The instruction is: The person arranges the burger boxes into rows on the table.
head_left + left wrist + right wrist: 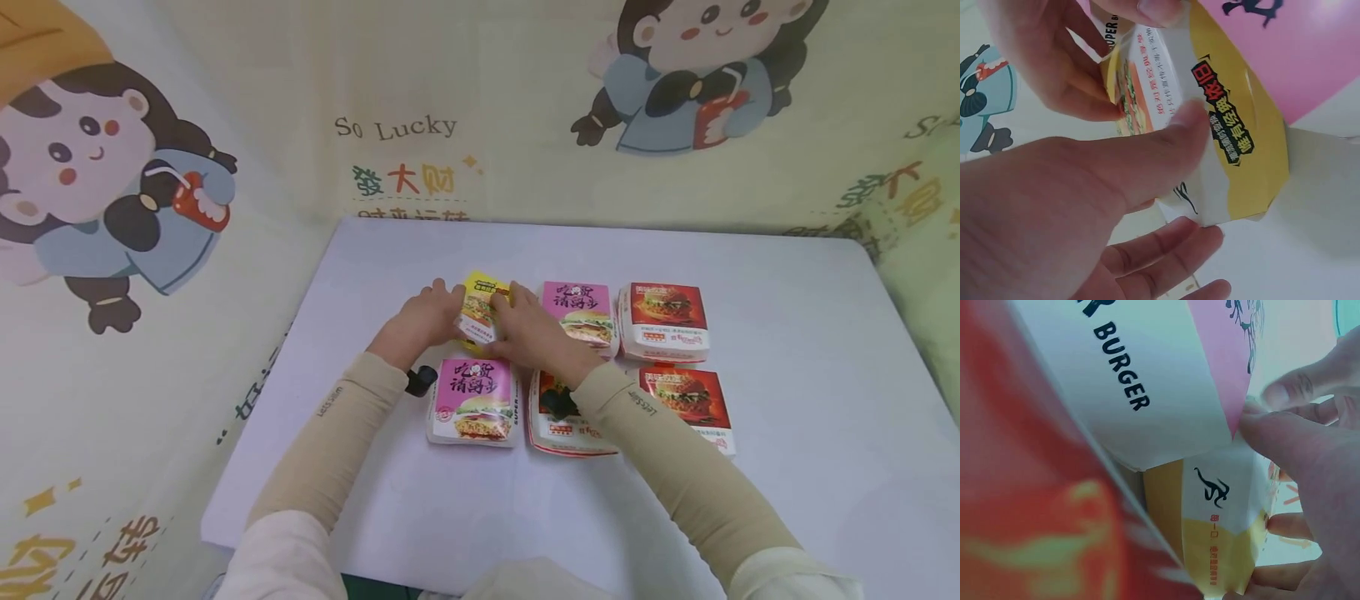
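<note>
A yellow-and-white burger box (477,304) is held between both hands over the table, behind the front pink burger box (475,404). My left hand (423,318) grips its left side. In the left wrist view the left thumb presses on a printed side of the yellow box (1249,181), with fingers beneath. My right hand (534,335) grips its right side, fingers over the top edge. A running-figure print shows on the yellow box (1216,550) in the right wrist view, where a pink box corner hides part of it.
Right of the hands stand another pink box (579,304) and red-and-white burger boxes (665,321), (684,400). A further red-and-white box (573,442) is partly covered by the right wrist. All sit on a white table (795,350) before a cartoon-printed curtain (525,108).
</note>
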A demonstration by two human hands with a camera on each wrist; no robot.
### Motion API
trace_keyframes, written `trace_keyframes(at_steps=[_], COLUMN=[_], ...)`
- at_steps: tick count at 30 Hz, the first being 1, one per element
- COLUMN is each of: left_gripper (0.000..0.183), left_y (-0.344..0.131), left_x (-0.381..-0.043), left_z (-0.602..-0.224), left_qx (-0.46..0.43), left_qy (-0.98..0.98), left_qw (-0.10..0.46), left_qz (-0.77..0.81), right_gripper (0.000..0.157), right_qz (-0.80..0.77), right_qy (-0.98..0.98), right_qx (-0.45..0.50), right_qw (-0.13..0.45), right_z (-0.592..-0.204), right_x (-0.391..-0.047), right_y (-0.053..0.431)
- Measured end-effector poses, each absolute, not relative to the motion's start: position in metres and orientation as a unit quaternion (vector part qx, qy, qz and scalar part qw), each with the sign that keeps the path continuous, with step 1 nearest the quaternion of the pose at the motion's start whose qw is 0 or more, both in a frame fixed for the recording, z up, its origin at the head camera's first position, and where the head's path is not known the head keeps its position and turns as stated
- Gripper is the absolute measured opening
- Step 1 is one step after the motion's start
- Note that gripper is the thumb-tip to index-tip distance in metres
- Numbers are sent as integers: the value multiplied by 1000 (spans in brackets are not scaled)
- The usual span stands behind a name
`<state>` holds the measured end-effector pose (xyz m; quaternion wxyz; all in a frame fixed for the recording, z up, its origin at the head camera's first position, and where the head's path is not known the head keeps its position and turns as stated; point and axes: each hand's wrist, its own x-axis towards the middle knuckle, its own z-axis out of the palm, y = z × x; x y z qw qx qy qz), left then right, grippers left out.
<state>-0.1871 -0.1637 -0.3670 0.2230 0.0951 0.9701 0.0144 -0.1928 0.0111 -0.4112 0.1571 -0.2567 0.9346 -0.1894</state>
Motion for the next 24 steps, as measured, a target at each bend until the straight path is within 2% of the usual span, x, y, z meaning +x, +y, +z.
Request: trace_keyframes(at_steps=[13, 24], left_gripper=[101, 98], left_y=[-163, -164], left_x=[-189, -190], left_z=[-379, -385], left_qx=[120, 140], left_qy=[973, 967], left_qw=[194, 206], left_qz=[40, 54], right_gripper=[75, 75], right_qz=[-217, -207], right_qy=[926, 923], right_qx=[-282, -298], right_qw=[124, 127], right_z=[-411, -410], right_x=[-194, -195], right_y=[13, 20])
